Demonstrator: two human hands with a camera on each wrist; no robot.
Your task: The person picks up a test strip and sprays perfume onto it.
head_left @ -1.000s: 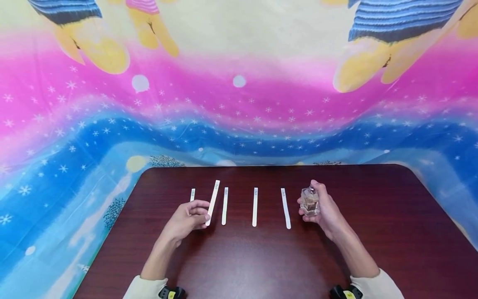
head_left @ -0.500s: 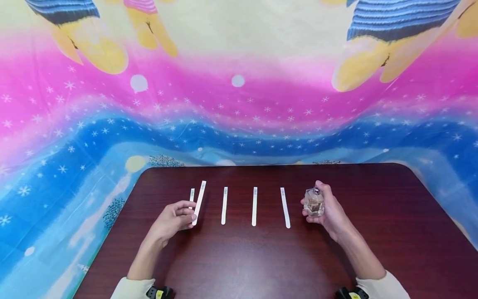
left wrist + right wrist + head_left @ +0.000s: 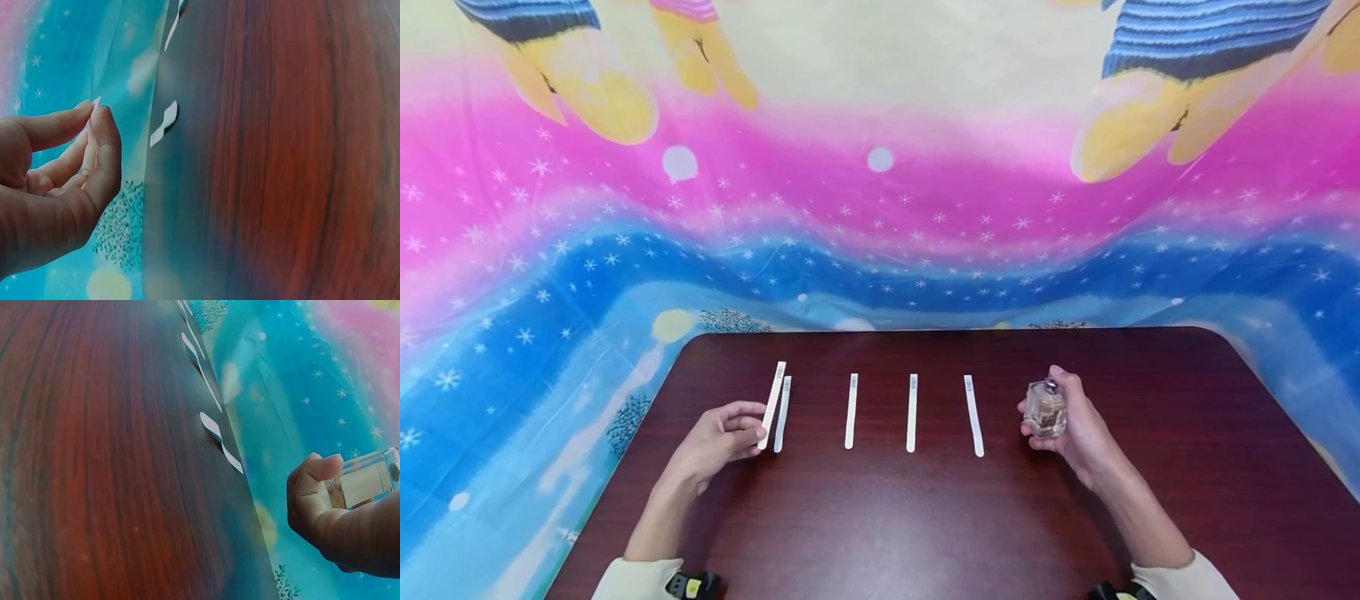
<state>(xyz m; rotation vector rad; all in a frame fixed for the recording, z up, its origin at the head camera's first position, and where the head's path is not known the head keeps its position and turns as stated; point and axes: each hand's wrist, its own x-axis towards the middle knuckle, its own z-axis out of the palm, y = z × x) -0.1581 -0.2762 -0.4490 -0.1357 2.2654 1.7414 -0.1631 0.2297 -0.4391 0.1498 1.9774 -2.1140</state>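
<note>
My left hand [image 3: 718, 440] pinches a white perfume test strip [image 3: 772, 406] near its rounded lower end, tilted up with its printed end away from me. In the left wrist view, only a small tip of the strip [image 3: 97, 102] shows between thumb and finger. Just right of it, a wavy test strip [image 3: 782, 417] lies on the table, close beside the held one. On the right side, my right hand [image 3: 1081, 437] grips a square clear-glass perfume bottle [image 3: 1045, 410] above the table, a fingertip at its silver top. The right wrist view shows the bottle [image 3: 362, 481] held sideways.
More test strips lie spaced in a row: one strip [image 3: 852, 410] left of centre, another [image 3: 912, 412] at the middle, a third [image 3: 973, 417] nearer the bottle. The dark red wooden table [image 3: 880, 517] ends at a patterned cloth backdrop [image 3: 880, 217].
My left hand has carried its strip leftward, past the leftmost strip on the table, which now shows fully. My right hand has drifted right with the perfume bottle.
</note>
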